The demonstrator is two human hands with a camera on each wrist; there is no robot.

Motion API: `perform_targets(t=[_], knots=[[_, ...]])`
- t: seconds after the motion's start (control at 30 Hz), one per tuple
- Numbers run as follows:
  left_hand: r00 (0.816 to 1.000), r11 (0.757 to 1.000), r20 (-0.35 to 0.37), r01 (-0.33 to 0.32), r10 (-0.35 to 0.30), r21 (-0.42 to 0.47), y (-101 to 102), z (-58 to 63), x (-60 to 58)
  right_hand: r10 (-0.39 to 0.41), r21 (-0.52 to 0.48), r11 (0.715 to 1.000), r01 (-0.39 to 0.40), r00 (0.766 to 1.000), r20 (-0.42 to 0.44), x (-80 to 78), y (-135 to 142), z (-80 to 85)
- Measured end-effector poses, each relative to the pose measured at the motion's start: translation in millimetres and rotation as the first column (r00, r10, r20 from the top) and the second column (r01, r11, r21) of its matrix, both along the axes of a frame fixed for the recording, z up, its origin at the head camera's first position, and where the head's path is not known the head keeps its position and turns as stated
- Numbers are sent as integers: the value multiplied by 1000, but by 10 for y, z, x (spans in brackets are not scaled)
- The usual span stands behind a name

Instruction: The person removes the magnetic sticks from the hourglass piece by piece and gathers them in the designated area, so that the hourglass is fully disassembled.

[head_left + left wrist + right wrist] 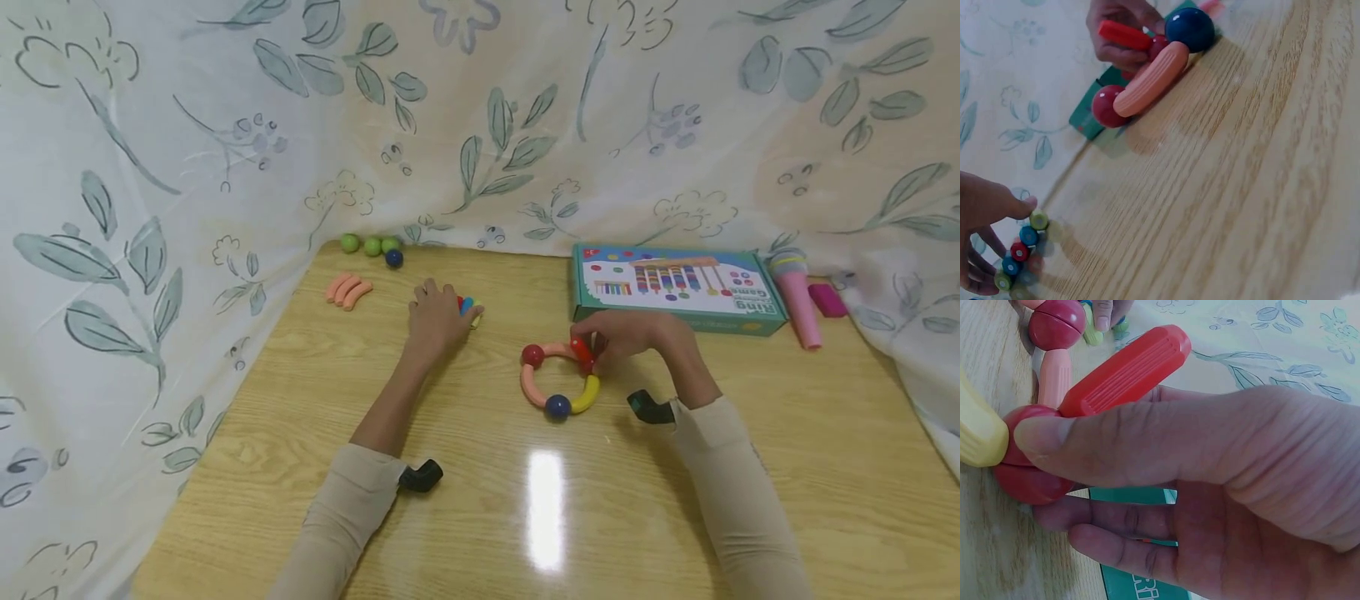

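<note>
On the table lies a ring (531, 387) of curved pink and yellow sticks joined by balls. At its right side my right hand (626, 337) pinches a red ball (1029, 434) between thumb and fingers. A straight red stick (1129, 369) juts from that ball, and the yellow stick (975, 425) meets its other side. Another red ball (533, 355) and a dark blue ball (558, 407) belong to the ring. Farther left, my left hand (438, 317) holds a row of green, blue and red sticks (1020, 251) between thumb and fingertips; their round ends show in the left wrist view.
Several green balls (372, 246) and a dark blue ball (394, 258) lie at the back left, with curved pink sticks (348, 291) in front. A green game box (678, 287), a pink toy microphone (797, 296) and a magenta block (827, 300) stand back right. Patterned cloth (480, 125) hangs behind.
</note>
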State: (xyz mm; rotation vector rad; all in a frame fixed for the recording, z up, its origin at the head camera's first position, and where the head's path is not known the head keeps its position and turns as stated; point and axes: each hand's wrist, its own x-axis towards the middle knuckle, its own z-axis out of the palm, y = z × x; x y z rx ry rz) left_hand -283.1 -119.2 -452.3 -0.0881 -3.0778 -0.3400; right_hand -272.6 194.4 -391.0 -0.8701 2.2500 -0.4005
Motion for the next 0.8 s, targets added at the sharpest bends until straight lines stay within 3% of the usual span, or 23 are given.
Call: perform_targets(t=[0.4, 0.5, 0.6, 0.67, 0.7, 0.8], knots=[[997, 997, -27, -77, 77, -11, 68, -14, 21, 10, -20, 1000, -10, 1000, 14, 0, -5, 4], [999, 999, -27, -28, 29, 34, 115, -11, -12, 10, -21, 1000, -10, 1000, 18, -1, -9, -1], [992, 982, -9, 125, -125, 139, 247, 59, 3, 10, -16, 1000, -10, 1000, 14, -3, -4, -1], [958, 931, 23, 271, -285, 244, 380, 143, 62, 10, -13, 1000, -10, 1000, 7, -6, 2, 1], [927, 892, 35, 348, -373, 291, 454, 176, 101, 12, -10, 1000, -12, 1000, 2, -8, 4, 1], [804, 753, 61, 523, -591, 399, 680, 224, 240, 14, -4, 1000, -14, 1000, -5, -16, 8, -2]])
